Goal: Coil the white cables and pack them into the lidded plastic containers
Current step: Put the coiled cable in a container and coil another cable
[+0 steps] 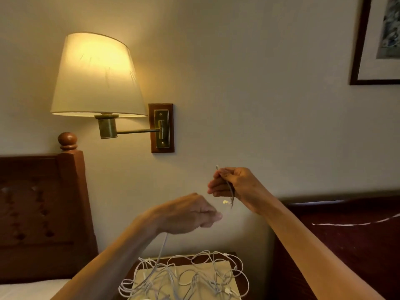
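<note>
Right hand (234, 187): raised before the wall, fingers curled round 1 white cable (229, 187); its plug end pokes up above the knuckles, the rest hangs below the palm.
Left hand (190, 214): lower and just beside the right, back turned up, fingertips pinched together – a strand of cable runs down from under it.
Cable pile (194, 276): a loose white tangle spread over the table (236, 276) below both hands, uncoiled.
Left of the table: a bed with a dark wooden headboard (43, 213).
Wall above: a lit lamp (97, 76) on a brass swing arm – and a framed picture (376, 40) at the upper right corner.
</note>
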The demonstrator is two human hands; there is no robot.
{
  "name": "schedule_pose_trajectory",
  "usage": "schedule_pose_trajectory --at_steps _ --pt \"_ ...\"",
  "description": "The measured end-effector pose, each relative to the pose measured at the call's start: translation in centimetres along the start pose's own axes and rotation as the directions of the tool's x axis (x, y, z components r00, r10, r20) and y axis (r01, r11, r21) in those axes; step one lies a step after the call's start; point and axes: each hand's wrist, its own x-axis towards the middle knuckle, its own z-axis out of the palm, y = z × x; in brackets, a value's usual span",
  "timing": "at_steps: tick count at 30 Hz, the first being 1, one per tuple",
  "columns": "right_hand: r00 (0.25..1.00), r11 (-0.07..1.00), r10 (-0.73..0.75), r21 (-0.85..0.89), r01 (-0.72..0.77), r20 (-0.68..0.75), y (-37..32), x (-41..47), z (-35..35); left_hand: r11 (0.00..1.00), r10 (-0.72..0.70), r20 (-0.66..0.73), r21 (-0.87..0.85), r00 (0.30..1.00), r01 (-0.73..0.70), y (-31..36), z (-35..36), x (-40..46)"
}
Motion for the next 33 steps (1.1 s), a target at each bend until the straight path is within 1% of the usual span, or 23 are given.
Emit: schedule_pose_trajectory --at_steps 2,3,4,6,10,12,15,18,20,22,24,26,27,28,29,31,32,33 --pt "1.000 0.993 -0.013 -0.114 0.014 0.011 -0.1 -0.2 0.5 0.998 0.040 -0.087 -0.047 0.995 -0.044 0.8 -1.0 0.6" --pt "1.000 0.987 -0.024 -0.158 0.026 0.015 -0.2 -0.3 0.7 0.997 0.057 -0.160 -0.034 0.986 -0.063 0.9 -1.6 0.9" --pt "0.999 0.986 -0.031 -0.162 0.035 0.028 -0.3 -0.4 0.8 0.997 0.075 -0.245 -0.008 0.967 -0.080 0.9 -2.1 1.2" --pt "0.998 0.993 -0.044 -0.111 0.050 0.052 -0.6 -0.8 0.9 0.995 0.102 -0.403 0.022 0.909 -0.102 0.7 -3.1 1.7" --pt "0.996 0.997 -0.077 -0.014 0.077 0.053 -0.6 -1.5 0.6 0.989 0.121 -0.609 0.003 0.784 -0.150 0.5 -4.4 2.7" --pt "0.993 0.993 -0.082 0.091 0.075 0.082 0.3 -2.0 0.8 0.985 0.123 -0.675 -0.007 0.728 -0.173 0.5 -4.7 3.3" --pt "0.982 0.960 -0.077 0.279 0.026 0.172 1.2 -2.9 0.7 0.986 0.096 -0.718 -0.026 0.689 -0.165 -0.3 -4.0 3.9" --pt "0.980 0.881 -0.055 0.472 -0.043 0.191 -0.5 -3.0 -0.3 0.992 0.073 -0.718 -0.016 0.692 -0.122 -2.7 -2.2 4.1" --pt "0.985 0.815 -0.034 0.575 -0.070 0.169 -2.2 -2.5 -1.4 0.991 0.016 -0.715 -0.082 0.698 -0.107 -4.7 -0.5 4.2" --pt "0.991 0.772 -0.038 0.634 -0.051 0.126 -4.2 -2.0 -2.8 0.977 -0.064 -0.717 -0.187 0.694 -0.103 -6.8 1.5 4.3" --pt "0.997 0.771 -0.033 0.636 -0.018 0.068 -5.7 -1.4 -4.0 0.967 -0.137 -0.689 -0.249 0.711 -0.055 -8.3 3.3 4.3" --pt "1.000 0.820 -0.021 0.572 0.015 0.005 -6.6 -1.1 -4.6 0.958 -0.221 -0.672 -0.287 0.706 0.027 -9.0 3.9 4.4" --pt "1.000 0.855 -0.019 0.518 0.029 -0.023 -6.8 -0.9 -4.7 0.956 -0.248 -0.671 -0.288 0.698 0.062 -8.6 3.6 4.4" --pt "0.999 0.886 -0.019 0.461 0.037 -0.043 -6.9 -0.8 -4.5 0.959 -0.253 -0.662 -0.269 0.705 0.092 -7.9 2.9 4.4" --pt "0.998 0.913 -0.020 0.406 0.041 -0.056 -6.9 -0.8 -4.3 0.968 -0.235 -0.626 -0.221 0.743 0.120 -6.8 2.2 4.3" --pt "0.995 0.960 -0.040 0.274 0.063 -0.087 -6.7 -0.7 -3.7 0.986 -0.158 -0.466 -0.031 0.871 0.163 -4.3 0.6 4.1" --pt "0.993 0.978 -0.059 0.195 0.078 -0.105 -6.5 -0.6 -3.3 0.984 -0.116 -0.376 0.083 0.920 0.158 -3.0 0.0 4.0" --pt "0.990 0.988 -0.078 0.125 0.093 -0.114 -6.3 -0.5 -2.9 0.976 -0.072 -0.297 0.177 0.952 0.128 -1.7 -0.5 4.1"
